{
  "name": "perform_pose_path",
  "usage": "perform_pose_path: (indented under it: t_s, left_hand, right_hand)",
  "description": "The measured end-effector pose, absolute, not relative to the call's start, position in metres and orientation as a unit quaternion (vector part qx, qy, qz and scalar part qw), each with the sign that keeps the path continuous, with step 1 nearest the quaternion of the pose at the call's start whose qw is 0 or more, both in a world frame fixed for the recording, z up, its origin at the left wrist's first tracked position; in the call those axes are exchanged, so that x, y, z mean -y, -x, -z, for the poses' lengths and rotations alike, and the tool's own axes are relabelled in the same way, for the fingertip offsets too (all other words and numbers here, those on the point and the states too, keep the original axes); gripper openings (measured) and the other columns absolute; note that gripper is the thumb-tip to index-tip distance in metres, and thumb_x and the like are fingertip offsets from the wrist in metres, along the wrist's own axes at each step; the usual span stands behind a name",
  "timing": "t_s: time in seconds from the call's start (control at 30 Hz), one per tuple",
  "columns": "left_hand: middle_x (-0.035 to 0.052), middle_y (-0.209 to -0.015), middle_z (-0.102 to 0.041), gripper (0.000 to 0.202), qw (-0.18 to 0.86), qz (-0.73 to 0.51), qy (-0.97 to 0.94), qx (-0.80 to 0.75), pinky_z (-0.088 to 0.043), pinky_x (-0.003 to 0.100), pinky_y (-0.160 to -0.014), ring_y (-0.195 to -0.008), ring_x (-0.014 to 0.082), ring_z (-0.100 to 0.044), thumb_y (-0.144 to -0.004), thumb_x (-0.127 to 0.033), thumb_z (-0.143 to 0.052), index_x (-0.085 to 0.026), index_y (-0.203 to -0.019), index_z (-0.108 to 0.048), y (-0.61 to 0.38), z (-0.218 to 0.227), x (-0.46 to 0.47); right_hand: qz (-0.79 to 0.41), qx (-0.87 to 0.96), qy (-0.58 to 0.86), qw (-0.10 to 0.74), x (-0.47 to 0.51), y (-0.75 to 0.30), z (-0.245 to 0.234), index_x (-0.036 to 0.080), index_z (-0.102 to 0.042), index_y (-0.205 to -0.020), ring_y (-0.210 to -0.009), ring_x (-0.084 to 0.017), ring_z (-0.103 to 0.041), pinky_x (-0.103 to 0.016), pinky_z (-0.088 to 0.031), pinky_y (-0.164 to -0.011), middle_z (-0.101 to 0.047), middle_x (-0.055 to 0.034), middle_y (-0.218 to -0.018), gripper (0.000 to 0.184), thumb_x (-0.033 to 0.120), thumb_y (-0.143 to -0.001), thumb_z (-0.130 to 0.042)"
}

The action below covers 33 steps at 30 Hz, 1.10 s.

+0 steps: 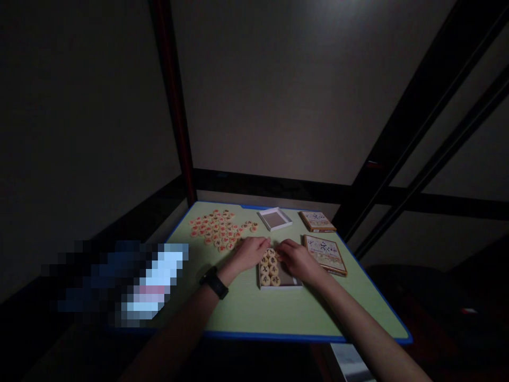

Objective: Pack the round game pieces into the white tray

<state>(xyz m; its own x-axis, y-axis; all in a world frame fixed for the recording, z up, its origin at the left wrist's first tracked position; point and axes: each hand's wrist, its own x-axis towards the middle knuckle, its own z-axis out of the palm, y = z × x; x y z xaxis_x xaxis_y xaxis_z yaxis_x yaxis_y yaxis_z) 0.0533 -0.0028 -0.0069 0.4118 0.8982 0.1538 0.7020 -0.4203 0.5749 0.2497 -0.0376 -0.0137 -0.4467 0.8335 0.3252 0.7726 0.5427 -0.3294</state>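
Observation:
A shallow white box (295,283) lies near the middle of the green table (254,313), with several round wooden game discs (270,268) set in rows inside it. My left hand (249,253), black watch on the wrist, rests curled at the box's far left corner, touching the discs. My right hand (299,259) lies over the box's right side, its fingers bent down onto the top discs. A pile of loose discs (218,228) with red and black marks is spread at the table's far left, just beyond my left hand.
An empty white box tray (274,218) sits at the back centre. Two printed box lids (317,221) (325,254) lie at the right. The table has a blue edge (278,336). Dark beams and a wall stand behind. A blurred patch covers the left side.

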Motion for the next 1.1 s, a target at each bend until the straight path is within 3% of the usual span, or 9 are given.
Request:
perform_pose_path:
  t_s: [0.3,0.5,0.67,1.1]
  left_hand:
    - [0.0046,-0.088,-0.076,0.047,0.203,-0.233,-0.805,-0.507,-0.046,0.026,-0.077,-0.084,0.0195,-0.067,-0.099,-0.045,-0.034,-0.021,-0.084,-0.072,-0.050,0.011,-0.001]
    - [0.0046,-0.086,-0.075,0.048,0.184,-0.225,-0.812,-0.506,-0.045,0.026,-0.075,-0.082,0.0189,-0.067,-0.100,-0.043,-0.033,-0.021,-0.082,-0.072,-0.049,0.008,-0.001]
    - [0.0053,-0.085,-0.075,0.048,0.171,-0.221,-0.815,-0.508,-0.045,0.026,-0.073,-0.081,0.0196,-0.068,-0.100,-0.042,-0.033,-0.021,-0.082,-0.072,-0.049,0.007,-0.001]
    - [0.0056,-0.089,-0.076,0.047,0.167,-0.238,-0.807,-0.513,-0.047,0.025,-0.076,-0.083,0.0178,-0.069,-0.101,-0.038,-0.031,-0.020,-0.083,-0.071,-0.046,0.001,0.000]
  right_hand:
    - [-0.059,0.839,0.495,0.217,0.042,-0.237,0.019,0.015,-0.064,-0.104,-0.085,-0.019,-0.062,-0.027,-0.048,-0.076,-0.062,-0.0087,-0.098,0.023,0.005,-0.087,-0.053]
    - [-0.085,0.840,0.488,0.220,0.042,-0.238,0.015,0.016,-0.064,-0.097,-0.084,-0.019,-0.063,-0.027,-0.048,-0.075,-0.063,-0.0078,-0.096,0.020,0.004,-0.083,-0.058]
    - [-0.105,0.845,0.467,0.240,0.046,-0.241,0.006,0.016,-0.066,-0.100,-0.085,-0.018,-0.064,-0.026,-0.049,-0.077,-0.064,-0.0079,-0.100,0.027,0.000,-0.080,-0.059]
    - [-0.110,0.836,0.471,0.260,0.046,-0.245,0.000,0.014,-0.069,-0.101,-0.083,-0.018,-0.065,-0.028,-0.051,-0.076,-0.065,-0.0089,-0.099,0.026,0.003,-0.079,-0.062]
